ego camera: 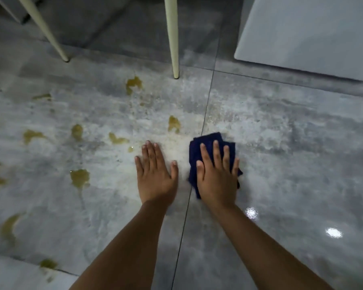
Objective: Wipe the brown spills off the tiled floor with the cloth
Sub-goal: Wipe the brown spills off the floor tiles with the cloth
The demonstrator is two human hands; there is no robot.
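Grey marbled floor [281, 143], glossy tiles, dark grout lines crossing just right of centre, two bright light reflections low right. Brown spills [79, 177] scattered over the left tile: one puddle left of the left hand, several smaller blots beyond it, one [174, 123] just ahead of the hands, another [134, 84] near the closer leg, more streaks along the left edge and low left corner. Pale, scuffed-looking patch between and ahead of the hands. Left hand [155, 172] flat on the bare tile, palm down, fingers straight and close together, holding nothing. Right hand [217, 176] lies flat, fingers spread, pressing down on the cloth [205, 143], not curled round it. Cloth is dark blue, bunched, sitting just right of the grout line; its edges show beyond the fingertips and on both sides of the palm. Hands near each other, not touching. Two cream legs [173, 38] slant down to the floor at top, the other [44, 30] further left. White panel [312, 34] with a rounded corner at top right.
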